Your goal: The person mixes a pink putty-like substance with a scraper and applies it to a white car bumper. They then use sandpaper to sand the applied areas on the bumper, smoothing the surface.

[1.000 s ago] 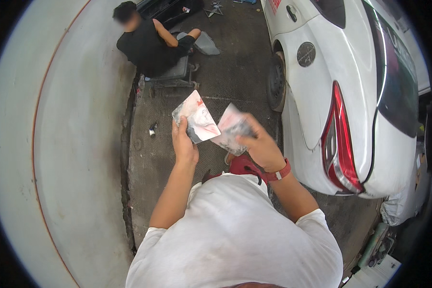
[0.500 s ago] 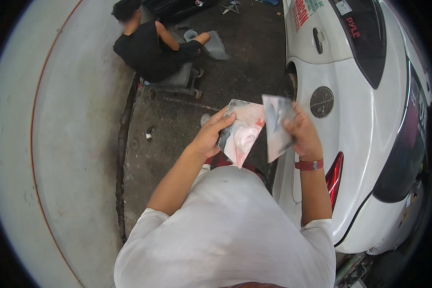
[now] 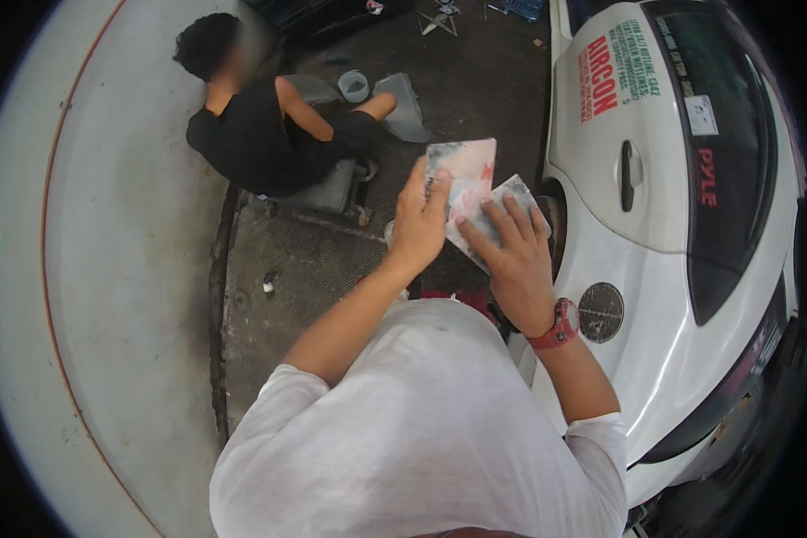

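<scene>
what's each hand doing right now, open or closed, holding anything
Left hand: closed on a flat pink-and-white-smeared rectangular plate.
Right hand: holding a flat grey-smeared rectangular plate, fingers spread across its face.

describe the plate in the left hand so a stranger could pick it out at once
From the white car on the right, look left, to just above the white shirt. The left hand there holds a flat, pale pink plate smeared with grey. Unlike the greyer plate under the right hand, it sits higher and has a red mark near its right edge.
</scene>
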